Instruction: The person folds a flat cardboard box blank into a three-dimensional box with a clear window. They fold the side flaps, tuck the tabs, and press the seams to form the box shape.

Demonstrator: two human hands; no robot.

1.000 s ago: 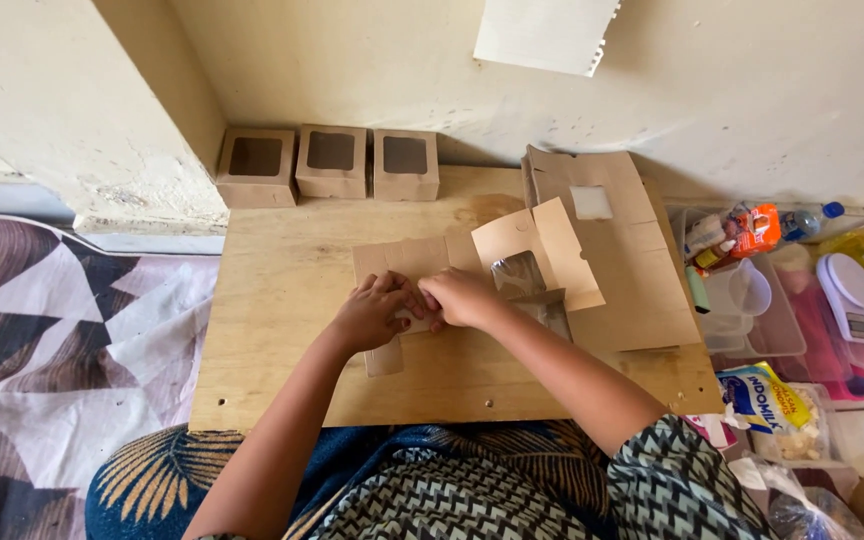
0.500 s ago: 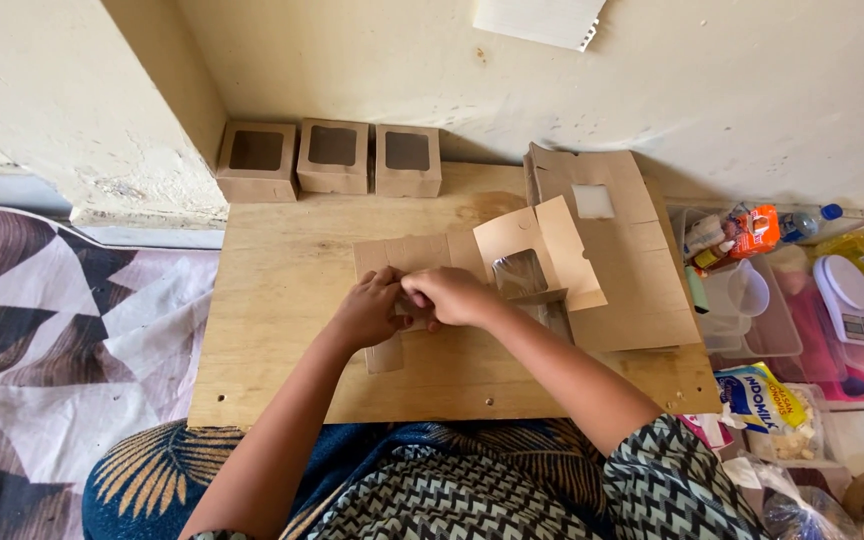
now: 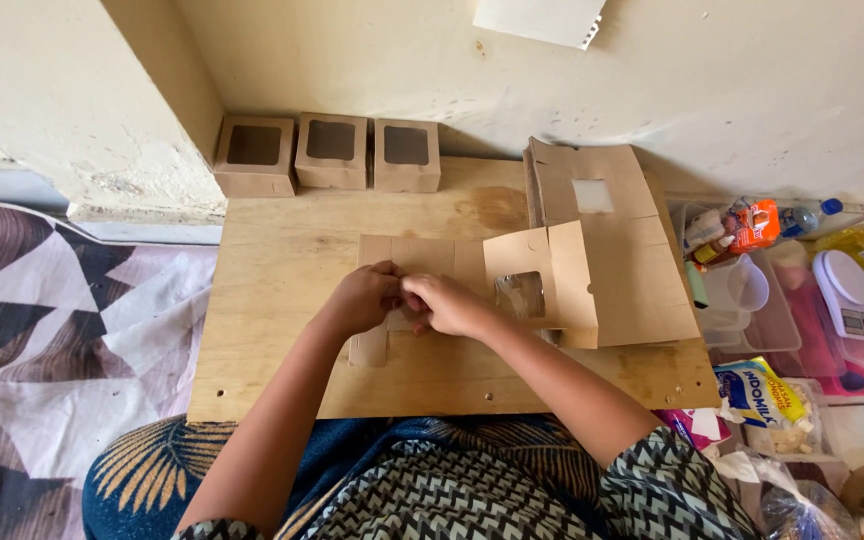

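Observation:
A flat brown cardboard box blank with a clear window panel lies on a wooden board. My left hand and my right hand meet over the blank's middle, fingers pinching and folding a flap of it. The window lid part stands tilted up just right of my right hand. Three folded brown window boxes stand in a row at the board's far edge against the wall.
A stack of flat box blanks lies on the board's right side. Right of the board are plastic containers, a bottle, a kitchen scale and food packets. A patterned cloth covers the floor at left.
My hands stay together on the blank, working the flap with small movements; the view has shifted slightly. Nothing else has moved.

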